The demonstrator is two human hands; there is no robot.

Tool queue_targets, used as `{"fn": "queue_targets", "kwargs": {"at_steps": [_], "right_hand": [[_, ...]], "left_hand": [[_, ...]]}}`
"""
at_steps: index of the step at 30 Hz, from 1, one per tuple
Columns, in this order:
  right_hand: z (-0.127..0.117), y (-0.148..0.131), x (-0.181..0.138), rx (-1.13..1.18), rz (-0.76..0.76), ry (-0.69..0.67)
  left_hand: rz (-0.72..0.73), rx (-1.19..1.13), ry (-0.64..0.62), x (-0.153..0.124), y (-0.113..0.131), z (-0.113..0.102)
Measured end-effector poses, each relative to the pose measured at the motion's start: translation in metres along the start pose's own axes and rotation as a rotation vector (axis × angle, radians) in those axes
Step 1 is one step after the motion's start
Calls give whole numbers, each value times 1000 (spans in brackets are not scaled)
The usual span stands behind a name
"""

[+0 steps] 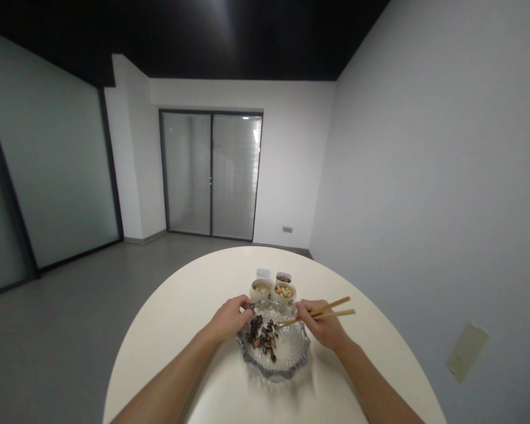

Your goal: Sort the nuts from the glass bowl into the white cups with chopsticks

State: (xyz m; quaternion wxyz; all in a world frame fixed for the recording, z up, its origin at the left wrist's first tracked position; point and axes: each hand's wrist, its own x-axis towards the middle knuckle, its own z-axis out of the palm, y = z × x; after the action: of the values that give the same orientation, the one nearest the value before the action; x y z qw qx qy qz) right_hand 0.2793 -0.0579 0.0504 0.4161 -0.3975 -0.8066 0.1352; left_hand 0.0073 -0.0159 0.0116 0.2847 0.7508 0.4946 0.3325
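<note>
A clear glass bowl (291, 347) with a scalloped rim stands on the table before me. Dark brown pieces, like nuts or dried fruit, lie in its left half. My left hand (232, 318) is closed on the bowl's left rim, thumb over the edge. In my right hand (322, 327) is a pair of wooden chopsticks (331, 305). Their tips reach down into the bowl, at the right side of the dark pieces; whether they pinch one is too small to tell.
Behind the bowl stand small cups: one with pale nuts (284, 291), a cream cup (260, 288) with light contents, one with brown pieces (284, 278), and a white one (264, 274). The round white table (168, 330) stands near the right wall (424, 176).
</note>
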Motion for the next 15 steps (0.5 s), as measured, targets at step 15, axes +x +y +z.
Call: {"fn": "queue_targets", "kwargs": {"at_steps": [15], "right_hand": [[1, -6, 1, -82, -58, -47]], "left_hand": [[-8, 2, -4, 2, -3, 2]]}}
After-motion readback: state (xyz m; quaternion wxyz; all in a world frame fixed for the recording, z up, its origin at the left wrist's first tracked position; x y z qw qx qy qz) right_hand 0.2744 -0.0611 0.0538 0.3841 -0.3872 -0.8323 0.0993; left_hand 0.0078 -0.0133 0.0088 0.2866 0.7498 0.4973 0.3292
